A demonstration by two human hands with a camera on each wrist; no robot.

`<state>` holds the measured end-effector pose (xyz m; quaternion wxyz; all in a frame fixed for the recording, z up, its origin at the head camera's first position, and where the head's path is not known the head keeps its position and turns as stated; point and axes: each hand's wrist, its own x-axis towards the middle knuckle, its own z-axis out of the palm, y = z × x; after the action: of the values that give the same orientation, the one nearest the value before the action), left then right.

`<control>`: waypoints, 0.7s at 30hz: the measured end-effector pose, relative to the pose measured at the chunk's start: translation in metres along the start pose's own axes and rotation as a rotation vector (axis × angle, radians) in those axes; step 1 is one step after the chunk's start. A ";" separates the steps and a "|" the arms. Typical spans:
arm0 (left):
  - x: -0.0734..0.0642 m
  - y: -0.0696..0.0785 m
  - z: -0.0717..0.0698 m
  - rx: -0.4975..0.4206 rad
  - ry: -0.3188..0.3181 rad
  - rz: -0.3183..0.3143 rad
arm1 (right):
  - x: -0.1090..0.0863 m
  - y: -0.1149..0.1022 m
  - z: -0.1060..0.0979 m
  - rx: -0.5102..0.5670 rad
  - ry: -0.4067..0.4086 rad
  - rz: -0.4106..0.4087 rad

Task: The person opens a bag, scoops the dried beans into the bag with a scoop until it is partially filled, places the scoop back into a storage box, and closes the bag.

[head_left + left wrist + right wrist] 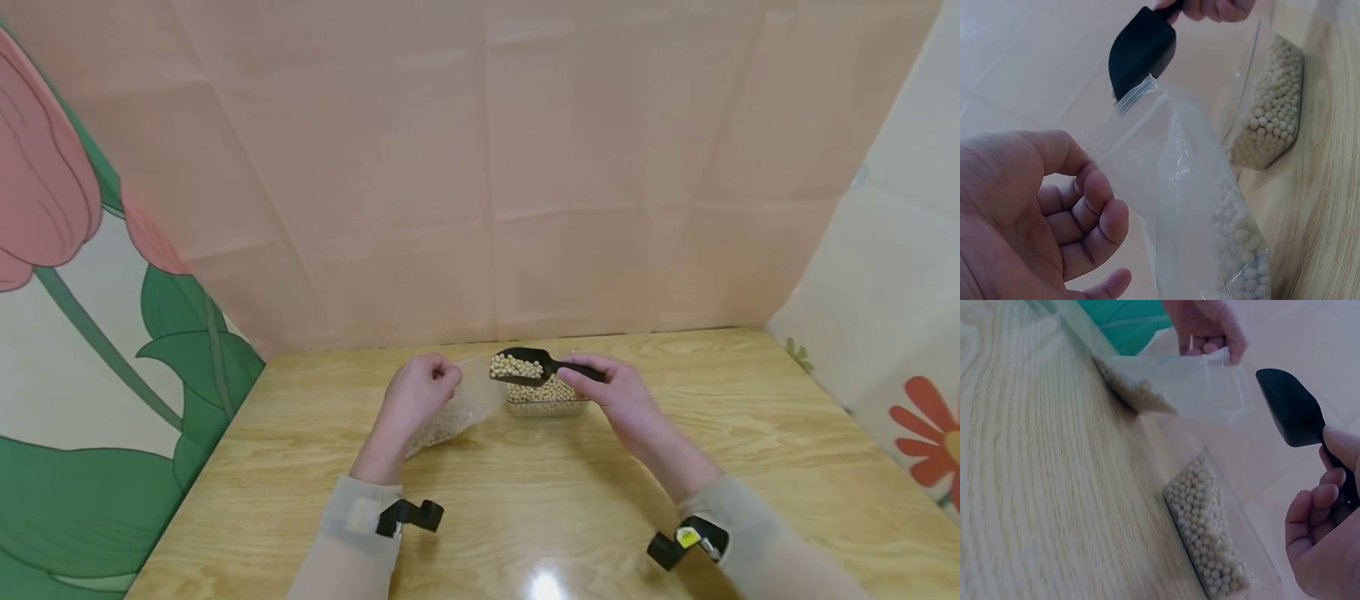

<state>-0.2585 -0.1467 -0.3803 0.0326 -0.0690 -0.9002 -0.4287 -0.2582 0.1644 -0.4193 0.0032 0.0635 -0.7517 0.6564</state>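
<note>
Table point(517, 492) in wood grain, pink backdrop point(480, 183), flowered walls point(45, 158), left hand point(420, 392) gripping bag point(472, 396), right hand point(615, 387) holding scoop point(1291, 411)

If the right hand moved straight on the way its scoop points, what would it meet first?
Likely the clear bag held by the left hand, the scoop touching first, though depth is hard to judge.
</note>
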 end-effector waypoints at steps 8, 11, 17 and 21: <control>-0.001 0.001 0.000 0.001 0.009 -0.002 | 0.001 -0.004 0.011 -0.036 -0.010 0.017; -0.001 0.001 0.000 0.002 0.009 -0.005 | 0.001 -0.004 0.014 -0.061 -0.020 0.026; 0.000 -0.001 0.000 0.008 0.016 -0.005 | 0.001 -0.005 0.022 -0.066 -0.039 0.045; 0.000 -0.001 0.000 0.010 0.015 -0.007 | 0.001 -0.005 0.027 -0.076 -0.042 0.046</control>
<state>-0.2588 -0.1471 -0.3812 0.0381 -0.0626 -0.9023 -0.4249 -0.2566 0.1367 -0.4180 -0.0254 0.0597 -0.7773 0.6258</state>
